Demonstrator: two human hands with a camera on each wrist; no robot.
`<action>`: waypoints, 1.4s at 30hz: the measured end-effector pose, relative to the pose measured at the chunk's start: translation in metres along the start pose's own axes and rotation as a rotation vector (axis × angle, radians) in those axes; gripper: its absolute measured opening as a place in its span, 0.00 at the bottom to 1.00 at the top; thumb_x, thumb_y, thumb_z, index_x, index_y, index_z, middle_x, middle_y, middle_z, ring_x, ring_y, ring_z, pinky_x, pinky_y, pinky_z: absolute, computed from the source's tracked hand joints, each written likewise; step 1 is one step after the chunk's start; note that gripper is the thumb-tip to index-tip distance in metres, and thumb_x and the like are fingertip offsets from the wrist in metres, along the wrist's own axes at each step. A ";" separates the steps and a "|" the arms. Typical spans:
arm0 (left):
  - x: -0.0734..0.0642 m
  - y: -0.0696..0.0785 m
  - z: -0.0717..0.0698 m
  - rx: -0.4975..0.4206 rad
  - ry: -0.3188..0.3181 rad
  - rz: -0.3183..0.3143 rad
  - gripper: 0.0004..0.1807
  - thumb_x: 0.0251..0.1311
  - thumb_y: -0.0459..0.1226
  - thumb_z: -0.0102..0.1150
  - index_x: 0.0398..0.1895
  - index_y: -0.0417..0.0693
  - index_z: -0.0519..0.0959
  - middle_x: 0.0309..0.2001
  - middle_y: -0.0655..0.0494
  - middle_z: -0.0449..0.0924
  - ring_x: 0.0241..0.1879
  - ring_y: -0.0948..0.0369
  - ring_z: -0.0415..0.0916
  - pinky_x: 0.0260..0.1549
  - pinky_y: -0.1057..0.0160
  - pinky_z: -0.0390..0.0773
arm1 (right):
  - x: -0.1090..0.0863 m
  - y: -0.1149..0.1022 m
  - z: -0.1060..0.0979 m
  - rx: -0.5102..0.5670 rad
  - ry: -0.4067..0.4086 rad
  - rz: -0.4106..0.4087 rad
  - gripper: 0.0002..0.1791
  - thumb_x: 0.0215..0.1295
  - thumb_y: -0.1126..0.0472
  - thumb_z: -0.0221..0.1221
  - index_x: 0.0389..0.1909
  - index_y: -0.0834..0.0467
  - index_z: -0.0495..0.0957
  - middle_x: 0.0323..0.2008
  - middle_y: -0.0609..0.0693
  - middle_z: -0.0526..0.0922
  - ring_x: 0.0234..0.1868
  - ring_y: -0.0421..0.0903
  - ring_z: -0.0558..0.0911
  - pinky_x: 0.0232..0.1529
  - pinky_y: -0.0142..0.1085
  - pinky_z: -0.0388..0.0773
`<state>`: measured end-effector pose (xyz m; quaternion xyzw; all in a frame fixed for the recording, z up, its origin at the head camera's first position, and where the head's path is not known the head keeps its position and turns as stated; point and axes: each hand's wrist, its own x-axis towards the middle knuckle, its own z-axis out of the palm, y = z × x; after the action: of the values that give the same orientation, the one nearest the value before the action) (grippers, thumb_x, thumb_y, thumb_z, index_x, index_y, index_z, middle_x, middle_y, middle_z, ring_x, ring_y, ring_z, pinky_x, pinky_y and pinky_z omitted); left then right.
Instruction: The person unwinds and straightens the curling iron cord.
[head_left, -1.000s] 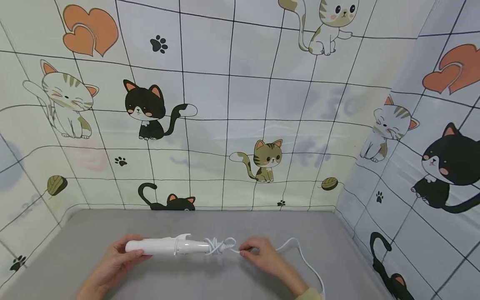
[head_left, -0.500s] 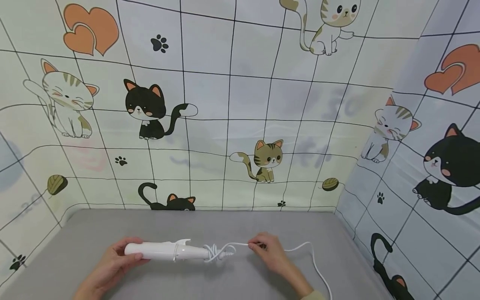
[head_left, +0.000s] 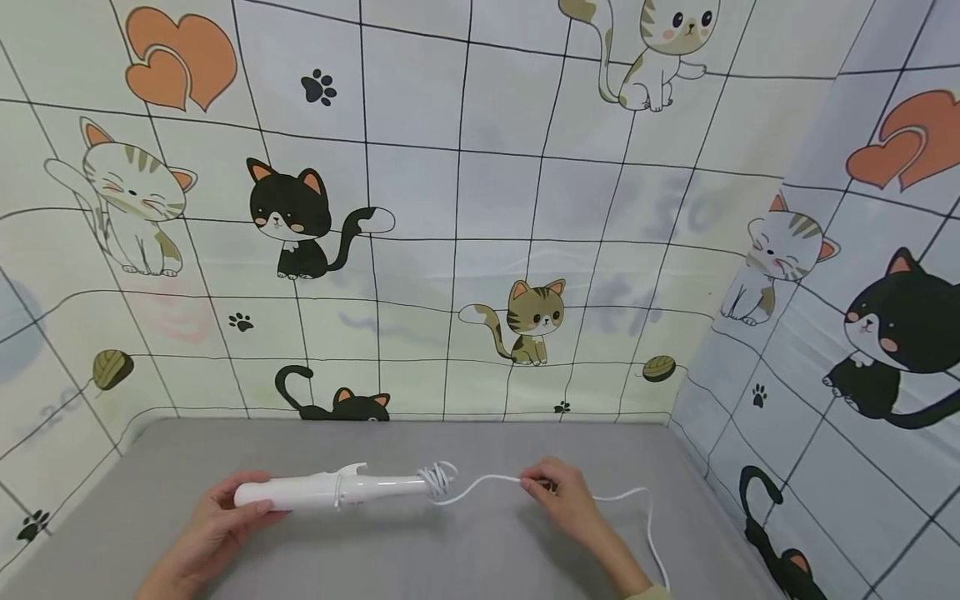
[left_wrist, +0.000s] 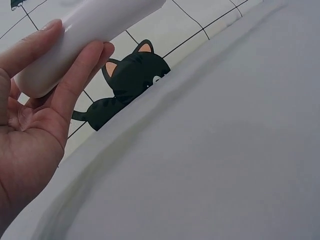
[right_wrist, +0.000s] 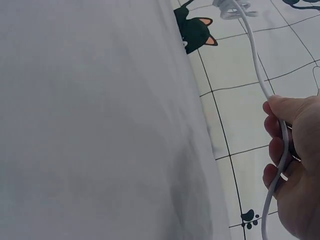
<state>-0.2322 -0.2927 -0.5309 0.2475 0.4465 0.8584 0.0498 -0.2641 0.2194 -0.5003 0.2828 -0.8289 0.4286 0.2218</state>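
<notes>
A white curling iron (head_left: 322,490), a thick cylinder with a small lever midway and a slimmer tapering end, is held level above the table. My left hand (head_left: 217,525) grips its thick rounded end, thumb on one side and fingers on the other, as the left wrist view also shows of the iron (left_wrist: 95,35). White cord (head_left: 487,477) is wound in a few loose coils (head_left: 437,480) round the slim end. To the right, my right hand (head_left: 566,502) pinches the cord between thumb and fingers; in the right wrist view the cord (right_wrist: 255,50) runs through its curled fingers.
A grey cloth-covered table (head_left: 375,558) lies beneath both hands. Behind and at the sides hangs a white grid-patterned curtain (head_left: 412,183) printed with cats, hearts and paw marks. The cord's free part trails down past my right sleeve (head_left: 651,592).
My right hand has moved right, drawing the cord away from the iron, and a longer stretch now runs between them. The coils look more compact. My left hand has shifted slightly left with the iron.
</notes>
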 end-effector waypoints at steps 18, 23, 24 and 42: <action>-0.001 -0.002 0.001 0.029 -0.019 0.004 0.30 0.64 0.10 0.39 0.57 0.41 0.82 0.56 0.51 0.82 0.54 0.57 0.81 0.56 0.49 0.83 | -0.006 0.006 0.003 -0.148 -0.150 0.052 0.04 0.60 0.70 0.69 0.33 0.59 0.87 0.30 0.42 0.84 0.34 0.35 0.80 0.34 0.31 0.84; -0.002 -0.002 0.001 0.004 -0.036 -0.002 0.31 0.64 0.10 0.38 0.57 0.41 0.82 0.57 0.50 0.82 0.55 0.56 0.80 0.57 0.49 0.83 | -0.003 0.003 0.007 -0.095 -0.183 0.086 0.04 0.68 0.65 0.65 0.39 0.60 0.87 0.35 0.46 0.87 0.38 0.39 0.83 0.41 0.35 0.88; -0.002 -0.001 0.001 0.001 -0.036 -0.005 0.31 0.64 0.10 0.38 0.57 0.41 0.81 0.57 0.50 0.82 0.55 0.56 0.80 0.57 0.49 0.83 | -0.002 0.001 0.008 -0.079 -0.198 0.102 0.06 0.70 0.63 0.64 0.40 0.61 0.87 0.37 0.47 0.88 0.40 0.40 0.84 0.42 0.35 0.88; 0.001 0.001 0.005 0.010 -0.043 -0.028 0.31 0.65 0.10 0.39 0.56 0.43 0.82 0.57 0.50 0.83 0.55 0.57 0.80 0.57 0.49 0.83 | 0.011 -0.021 0.038 0.104 -0.425 0.107 0.15 0.76 0.59 0.59 0.55 0.62 0.83 0.52 0.54 0.86 0.56 0.49 0.83 0.59 0.49 0.84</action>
<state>-0.2308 -0.2895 -0.5269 0.2597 0.4529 0.8500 0.0700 -0.2637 0.1744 -0.5016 0.3336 -0.8475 0.4128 0.0040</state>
